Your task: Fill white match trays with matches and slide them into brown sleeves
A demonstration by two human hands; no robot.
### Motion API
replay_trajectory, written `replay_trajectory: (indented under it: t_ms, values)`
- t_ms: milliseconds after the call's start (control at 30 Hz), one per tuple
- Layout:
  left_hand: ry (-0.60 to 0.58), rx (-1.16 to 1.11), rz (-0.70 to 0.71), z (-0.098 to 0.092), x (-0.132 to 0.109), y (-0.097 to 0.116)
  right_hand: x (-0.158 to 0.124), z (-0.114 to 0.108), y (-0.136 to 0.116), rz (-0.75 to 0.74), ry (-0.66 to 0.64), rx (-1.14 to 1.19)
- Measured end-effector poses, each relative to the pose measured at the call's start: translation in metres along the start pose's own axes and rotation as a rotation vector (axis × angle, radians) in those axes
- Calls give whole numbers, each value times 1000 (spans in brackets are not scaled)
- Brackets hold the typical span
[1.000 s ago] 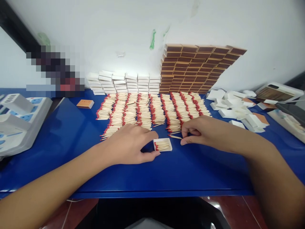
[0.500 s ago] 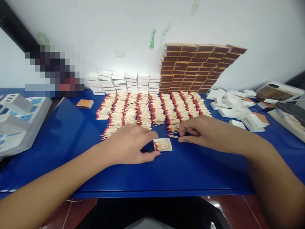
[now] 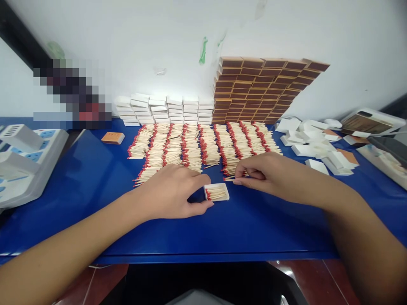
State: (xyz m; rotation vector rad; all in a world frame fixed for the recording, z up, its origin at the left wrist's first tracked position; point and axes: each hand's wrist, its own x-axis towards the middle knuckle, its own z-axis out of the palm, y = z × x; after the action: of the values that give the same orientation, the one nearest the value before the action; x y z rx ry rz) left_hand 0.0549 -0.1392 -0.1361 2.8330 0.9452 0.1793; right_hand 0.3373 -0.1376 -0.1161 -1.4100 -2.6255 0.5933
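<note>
A small white matchbox tray (image 3: 226, 194) lies on the blue table with several red-tipped matches inside, heads to the left. My left hand (image 3: 178, 190) rests on the table, its thumb and index finger gripping the tray's left end from front and back. Just right of the tray, my right hand (image 3: 257, 173) pinches a match (image 3: 228, 179) between thumb and fingertips, its red head pointing left. Behind both hands, rows of loose matches (image 3: 208, 146) cover the table, their nearest part partly hidden by my hands.
White trays (image 3: 174, 111) stand stacked along the wall beside a tall stack of brown matchboxes (image 3: 254, 91). Scattered white trays (image 3: 313, 140) lie at right. An orange matchbox (image 3: 112, 137) sits left, near a power strip (image 3: 47, 169). The table's front edge (image 3: 222, 257) runs close to me.
My right hand has shifted slightly left, its fingertips now closer to the match's head and nearer the tray. My left hand and the tray stay almost where they were.
</note>
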Motion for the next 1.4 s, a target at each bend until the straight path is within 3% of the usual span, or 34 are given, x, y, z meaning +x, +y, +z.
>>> replay_trajectory:
  t_ms: [267, 500, 633, 1400]
  values:
    - [6, -17, -14, -1, 0, 1, 3, 8, -26, -97, 13, 33]
    - [11, -4, -5, 0, -1, 0, 1, 1, -2, -23, 112, -38]
    - [28, 3, 2, 1, -1, -1, 3, 1, 7, -36, 95, -89]
    - [43, 20, 17, 1, -2, -2, 2, 1, 6, -71, 107, -121]
